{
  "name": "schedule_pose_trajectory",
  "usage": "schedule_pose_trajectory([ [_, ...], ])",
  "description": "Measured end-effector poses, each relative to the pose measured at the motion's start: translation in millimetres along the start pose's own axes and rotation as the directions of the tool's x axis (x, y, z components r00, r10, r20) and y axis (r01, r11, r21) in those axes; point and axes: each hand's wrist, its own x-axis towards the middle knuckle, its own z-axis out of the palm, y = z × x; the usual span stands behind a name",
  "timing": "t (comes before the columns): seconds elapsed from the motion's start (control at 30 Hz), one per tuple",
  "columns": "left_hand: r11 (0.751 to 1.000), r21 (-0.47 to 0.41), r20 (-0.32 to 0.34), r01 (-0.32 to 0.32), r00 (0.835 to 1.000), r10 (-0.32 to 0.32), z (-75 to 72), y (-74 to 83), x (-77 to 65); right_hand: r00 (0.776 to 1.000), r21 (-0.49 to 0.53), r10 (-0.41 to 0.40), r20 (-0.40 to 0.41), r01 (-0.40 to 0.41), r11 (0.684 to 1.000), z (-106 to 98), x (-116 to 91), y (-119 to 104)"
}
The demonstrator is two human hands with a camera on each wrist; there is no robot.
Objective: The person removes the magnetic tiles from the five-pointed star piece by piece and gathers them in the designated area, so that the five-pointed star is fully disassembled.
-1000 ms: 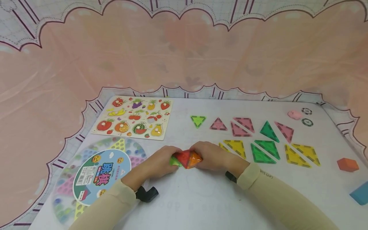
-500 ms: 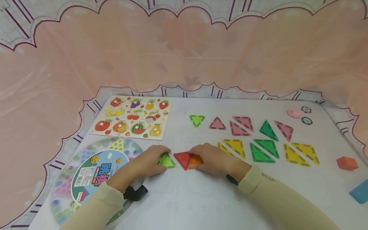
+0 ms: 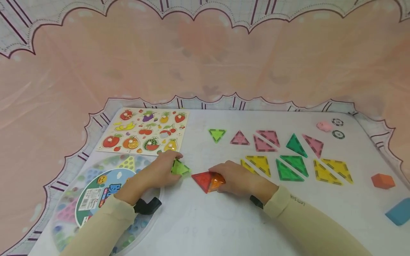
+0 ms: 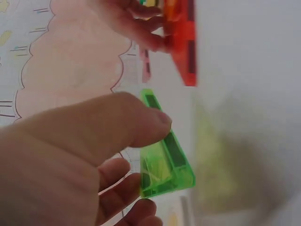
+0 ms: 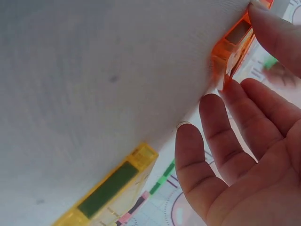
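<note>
My left hand [image 3: 159, 171] pinches a light green magnetic tile [image 3: 180, 168] between thumb and fingers. In the left wrist view the tile [image 4: 178, 155] is tilted, its thick edge showing dark magnet strips under the thumb. To its right, a red triangular magnetic tile [image 3: 201, 180] and an orange magnetic tile [image 3: 216, 182] sit edge to edge, forming a raised shape. My right hand [image 3: 236, 177] grips the orange side; the right wrist view shows thumb and fingertips at the orange tile [image 5: 230, 52]. A gap separates the green tile from the red one.
Behind and right lie a small green triangle [image 3: 217, 135], pink triangles [image 3: 240, 138], yellow triangles [image 3: 258, 164] and green triangles [image 3: 289, 170]. A fruit puzzle board [image 3: 144, 131] and round checkers box [image 3: 93, 199] are left. Orange [image 3: 383, 181] and blue blocks [image 3: 398, 212] stand right.
My left hand has pulled the light green tile away from the red one, left and slightly back. The right hand stays with the orange and red tiles.
</note>
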Motion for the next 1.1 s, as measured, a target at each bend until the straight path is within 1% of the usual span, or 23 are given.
schedule_pose_trajectory([
  [0.1,1.000,0.018,-0.033,-0.023,0.999,0.024,-7.9,5.3,14.2,1.000,0.006,0.012,0.009,-0.012,1.000,-0.3,0.8,-1.4],
  [0.2,0.999,0.045,-0.040,-0.029,0.999,0.031,-13.0,11.1,38.4,1.000,0.009,0.022,0.012,-0.022,1.000,-1.7,1.0,-1.4],
  [0.3,0.998,0.058,-0.030,0.014,0.999,-0.012,-13.8,12.9,63.0,1.000,0.008,0.022,0.015,-0.022,1.000,-1.4,1.8,-2.3],
  [0.4,0.996,0.050,-0.014,0.068,0.998,-0.068,-11.4,12.3,84.4,1.000,0.004,0.022,0.008,-0.022,1.000,0.0,2.0,-3.3],
  [0.5,0.994,0.041,-0.011,0.103,0.995,-0.103,-7.2,11.3,101.0,1.000,0.000,0.023,0.000,-0.023,1.000,0.7,1.3,-3.3],
  [0.57,0.993,0.033,-0.022,0.110,0.994,-0.110,-4.2,9.9,109.9,1.000,-0.001,0.024,-0.001,-0.024,1.000,0.6,0.6,-3.3],
  [0.77,0.993,0.001,-0.078,0.115,0.990,-0.115,1.9,9.5,127.2,1.000,0.008,0.009,0.003,-0.009,1.000,-1.2,-0.4,-1.2],
  [0.93,0.990,-0.047,-0.097,0.132,0.986,-0.136,3.5,8.9,129.8,1.000,0.002,0.004,0.001,-0.004,1.000,-1.5,0.1,-1.4],
  [1.1,0.992,-0.043,-0.095,0.122,0.988,-0.125,3.1,8.6,124.7,1.000,-0.006,0.008,-0.001,-0.008,1.000,-0.9,-0.4,-2.1],
])
